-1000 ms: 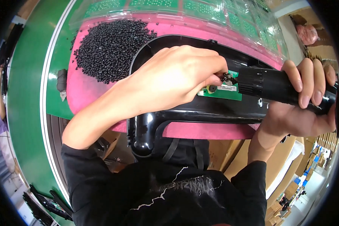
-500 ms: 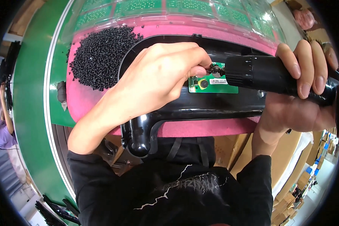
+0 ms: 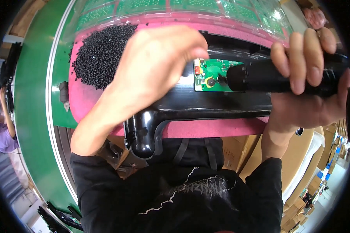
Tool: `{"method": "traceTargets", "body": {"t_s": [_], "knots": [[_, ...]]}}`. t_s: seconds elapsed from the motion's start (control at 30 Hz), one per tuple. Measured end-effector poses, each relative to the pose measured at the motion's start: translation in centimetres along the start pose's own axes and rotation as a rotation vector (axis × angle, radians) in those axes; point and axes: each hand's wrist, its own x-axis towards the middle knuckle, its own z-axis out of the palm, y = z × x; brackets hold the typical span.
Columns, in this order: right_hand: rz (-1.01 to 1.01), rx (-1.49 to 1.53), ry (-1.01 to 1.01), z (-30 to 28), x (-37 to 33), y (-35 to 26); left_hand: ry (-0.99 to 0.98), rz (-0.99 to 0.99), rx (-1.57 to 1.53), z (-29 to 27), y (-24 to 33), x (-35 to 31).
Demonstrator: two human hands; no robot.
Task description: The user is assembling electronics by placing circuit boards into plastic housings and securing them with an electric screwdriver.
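My right hand (image 3: 305,73) is wrapped around a black electric screwdriver (image 3: 256,77), which lies almost level and points left. Its dark tip comes down over a green circuit board (image 3: 212,86), and I cannot tell whether it touches a screw there. The board sits inside a long, glossy black plastic housing (image 3: 206,105). My left hand (image 3: 155,62), slightly blurred, hangs above the housing's left part with fingers curled in and thumb against them. Whatever it may hold is hidden. Beyond that hand is a heap of small black screws (image 3: 99,54).
A pink mat (image 3: 210,129) lies beneath the housing on a green table (image 3: 33,97). Clear plastic trays of green boards (image 3: 144,9) stand along the back. A small dark-handled tool (image 3: 64,93) rests left of the mat. At far left, another person's purple sleeve (image 3: 4,139) shows.
My left hand has drawn back from the screwdriver tip, up and to the left, uncovering more of the board. The screwdriver has shifted slightly left, and its tip now shows over the board.
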Motion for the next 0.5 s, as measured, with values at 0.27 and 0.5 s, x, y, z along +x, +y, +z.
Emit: {"method": "traceTargets", "body": {"t_s": [0.27,0.5], "knots": [[0.218,-0.398,-0.253,-0.2,1.3,0.0,0.014,-0.203,-0.066,-0.2,0.5,0.5],[0.159,-0.303,-0.114,1.2,0.3,2.0,0.041,-0.174,-0.085,-0.3,-0.1,-0.6]]}}
